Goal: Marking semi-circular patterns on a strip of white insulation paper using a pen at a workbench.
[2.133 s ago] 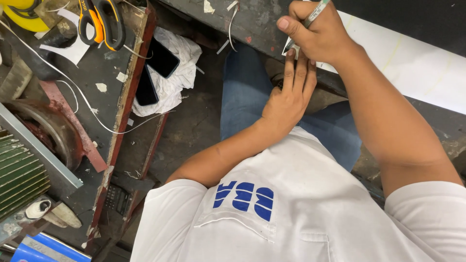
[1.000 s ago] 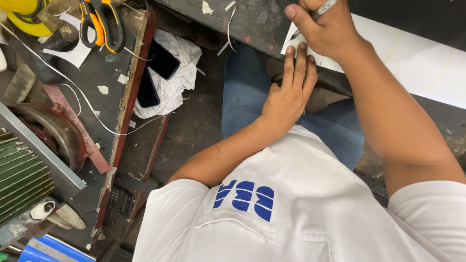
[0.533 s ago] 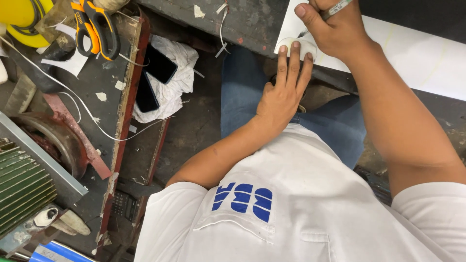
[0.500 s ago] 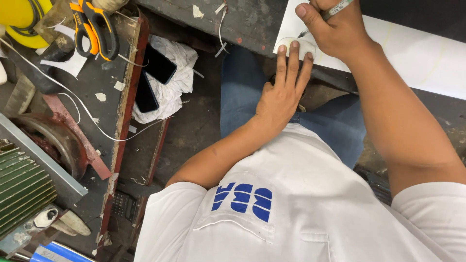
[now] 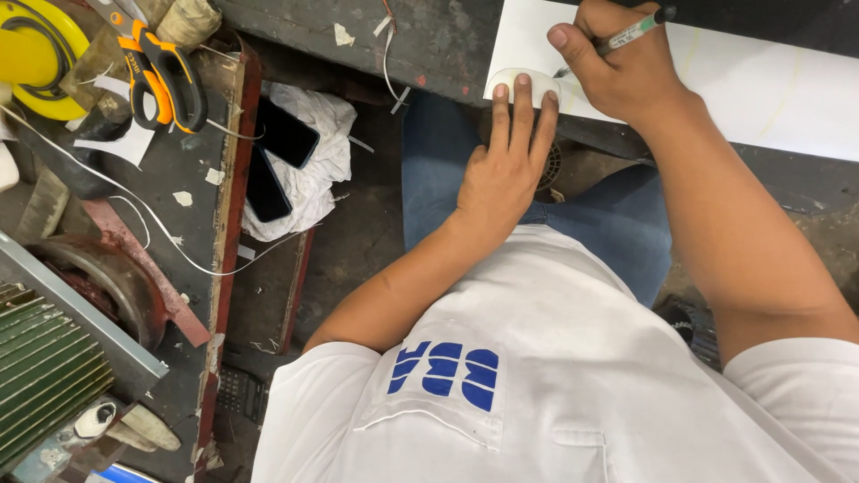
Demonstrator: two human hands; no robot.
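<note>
Pinched between the thumb and fingers of the right hand (image 5: 622,76), a pen (image 5: 619,38) is held with its tip down on a white sheet of paper (image 5: 761,85) that lies on the dark workbench (image 5: 429,40) at 12 to 1 o'clock. At 11 o'clock from that hand, the left hand (image 5: 503,170) is laid flat, fingers straight and close together, its fingertips pressed on a small white oval piece (image 5: 514,82) at the sheet's near left corner. Nothing is gripped by this hand. Blue trousers (image 5: 438,179) are seen under both forearms. At 9 o'clock, two dark phones (image 5: 277,156) are rested on a crumpled white cloth (image 5: 313,170). At 10 o'clock, orange-handled scissors (image 5: 161,67) lie near a yellow disc (image 5: 40,58), and a thin white cord (image 5: 134,210) is run across the side table.
</note>
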